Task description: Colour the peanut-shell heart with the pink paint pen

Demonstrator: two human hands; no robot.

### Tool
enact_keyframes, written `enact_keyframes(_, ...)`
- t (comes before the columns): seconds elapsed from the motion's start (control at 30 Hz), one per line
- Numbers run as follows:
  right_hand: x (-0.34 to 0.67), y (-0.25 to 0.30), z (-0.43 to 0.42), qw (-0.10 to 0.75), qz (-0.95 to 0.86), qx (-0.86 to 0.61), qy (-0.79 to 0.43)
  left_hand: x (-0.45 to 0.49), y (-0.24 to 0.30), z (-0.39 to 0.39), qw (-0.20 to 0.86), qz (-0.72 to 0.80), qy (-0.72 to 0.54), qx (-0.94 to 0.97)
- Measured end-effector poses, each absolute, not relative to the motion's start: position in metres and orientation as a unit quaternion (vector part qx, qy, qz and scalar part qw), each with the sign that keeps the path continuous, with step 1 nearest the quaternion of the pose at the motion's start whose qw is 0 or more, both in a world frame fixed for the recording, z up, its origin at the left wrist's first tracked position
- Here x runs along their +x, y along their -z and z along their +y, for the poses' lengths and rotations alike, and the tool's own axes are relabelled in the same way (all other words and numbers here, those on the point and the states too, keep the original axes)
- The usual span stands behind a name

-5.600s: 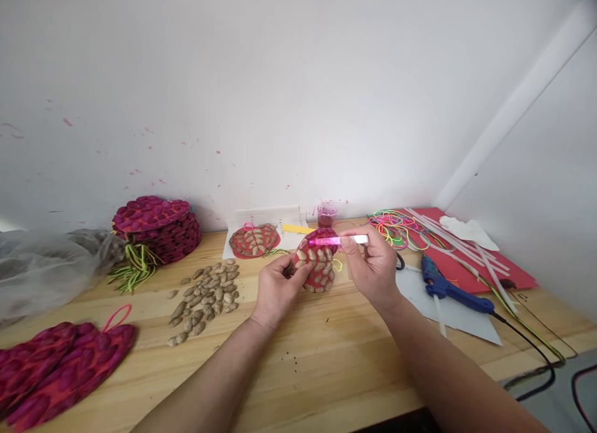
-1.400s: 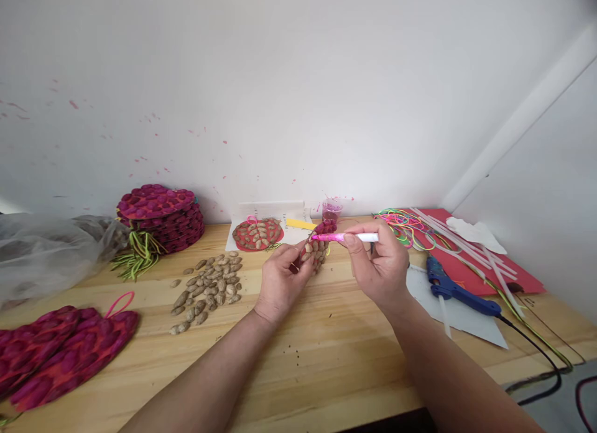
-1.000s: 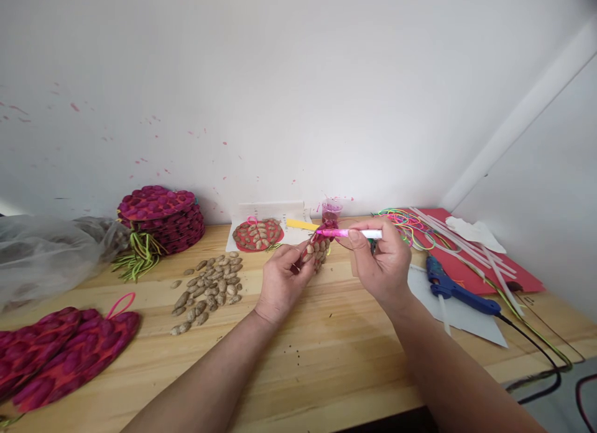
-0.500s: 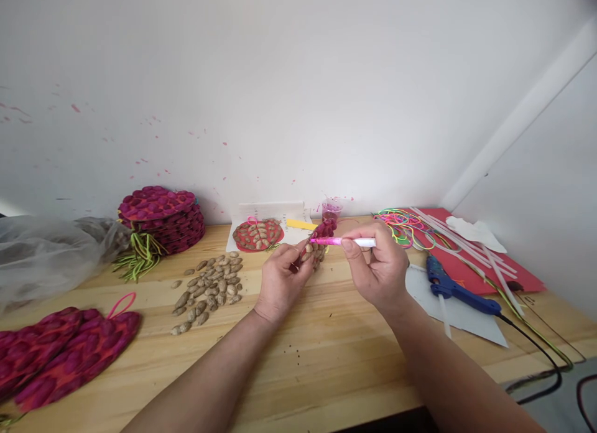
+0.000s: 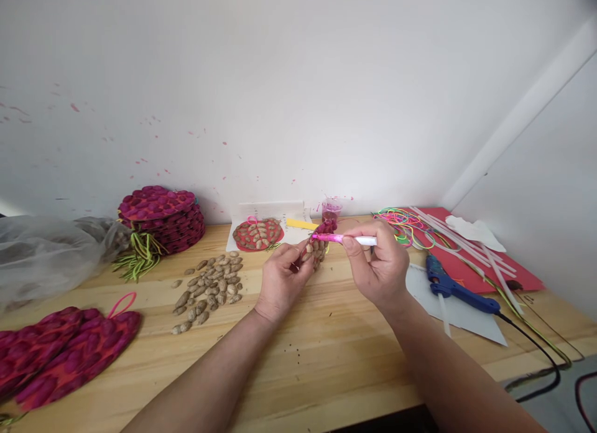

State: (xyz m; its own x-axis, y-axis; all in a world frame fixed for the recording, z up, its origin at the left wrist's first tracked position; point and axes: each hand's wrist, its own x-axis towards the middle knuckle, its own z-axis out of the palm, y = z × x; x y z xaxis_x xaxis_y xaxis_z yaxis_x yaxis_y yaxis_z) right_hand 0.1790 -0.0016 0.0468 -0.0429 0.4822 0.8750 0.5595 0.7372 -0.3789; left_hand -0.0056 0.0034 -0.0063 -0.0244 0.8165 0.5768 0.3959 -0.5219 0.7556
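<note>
Above the middle of the table, my left hand (image 5: 285,277) is closed on the near edge of a seed-covered craft piece (image 5: 318,249). Its far seeds are dark magenta and the nearer ones bare tan-brown; the fingers hide part of it. My right hand (image 5: 380,262) pinches a white brush-like pen (image 5: 357,240) whose front half is stained pink. The pen points left, its tip at the piece's seeds. Behind the piece stands a small clear cup (image 5: 332,209) stained with magenta paint. A red disc with unpainted seeds (image 5: 259,235) lies on white paper behind my left hand.
Loose mottled seeds (image 5: 212,287) spread left of my left hand. Magenta pieces are stacked (image 5: 158,218) at the back left, with others (image 5: 79,358) at the front left. A blue glue gun (image 5: 461,290), its cord, glue sticks and colored strings (image 5: 401,224) lie right.
The pen and my right hand have shifted very slightly, with the pen tip a little higher and to the right. My left hand stays almost still.
</note>
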Motion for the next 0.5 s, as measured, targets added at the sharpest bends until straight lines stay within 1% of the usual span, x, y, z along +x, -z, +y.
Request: enact_keyframes(0.5,0.1795,-0.0485,0.0000,0.602,-0.720,-0.341,0.046,-0.0060,0.0068,0.0037,0.172,0.435,-0.562,0.682)
